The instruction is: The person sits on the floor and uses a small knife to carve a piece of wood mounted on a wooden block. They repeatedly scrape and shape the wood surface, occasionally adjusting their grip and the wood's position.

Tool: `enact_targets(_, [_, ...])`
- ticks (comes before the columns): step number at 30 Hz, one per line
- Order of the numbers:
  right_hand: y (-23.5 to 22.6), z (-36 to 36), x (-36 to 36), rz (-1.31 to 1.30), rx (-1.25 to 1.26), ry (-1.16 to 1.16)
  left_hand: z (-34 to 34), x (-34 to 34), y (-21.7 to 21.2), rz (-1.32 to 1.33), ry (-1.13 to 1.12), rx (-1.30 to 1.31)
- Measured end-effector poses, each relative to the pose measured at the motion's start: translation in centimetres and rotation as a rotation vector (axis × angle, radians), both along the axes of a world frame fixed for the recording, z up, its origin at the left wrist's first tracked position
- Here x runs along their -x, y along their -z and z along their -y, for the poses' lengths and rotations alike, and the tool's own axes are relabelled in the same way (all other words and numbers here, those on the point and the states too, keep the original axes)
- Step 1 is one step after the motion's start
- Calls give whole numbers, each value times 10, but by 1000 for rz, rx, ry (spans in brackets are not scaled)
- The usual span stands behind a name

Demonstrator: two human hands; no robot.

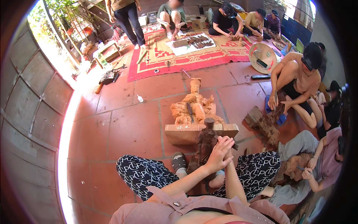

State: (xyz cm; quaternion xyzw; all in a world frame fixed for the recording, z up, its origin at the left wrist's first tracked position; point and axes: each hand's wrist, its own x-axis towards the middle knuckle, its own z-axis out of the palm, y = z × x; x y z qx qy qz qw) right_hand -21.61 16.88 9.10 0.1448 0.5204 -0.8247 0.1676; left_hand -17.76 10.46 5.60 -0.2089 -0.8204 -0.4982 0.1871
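A dark brown carved wooden figure [206, 143] stands upright between my legs. My left hand [217, 158] lies over my right hand [226, 143] just to the right of the figure. The left fingers look stretched out. Those of the right are mostly covered, so what they hold, if anything, is hidden. A small dark piece [235, 146] pokes out beside the hands; its kind is unclear. Beyond the dark figure, a lighter orange-brown carved sculpture [195, 106] rests on a wooden block [179, 134], with a slim dark tool [190, 112] leaning against it.
Red tiles [130, 130] cover the floor. A small white bottle [140, 98] stands left of the sculpture. At right, co-workers handle carvings near a rough wooden piece [263, 127] and a conical hat [261, 56]. Several people sit around a red mat [149, 67]. A metal door [33, 112] borders the left.
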Motion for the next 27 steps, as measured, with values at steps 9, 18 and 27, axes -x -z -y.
enact_targets(9, [-2,-7,-11,54,61,-6,-4,-9,0,26,-80,-14])
enact_targets(18, [0,-7,-8,39,65,-5,-1,-15,0,26,-133,-44])
enact_targets(27, [9,-2,-7,11,32,-3,-3,-10,8,26,-145,-72])
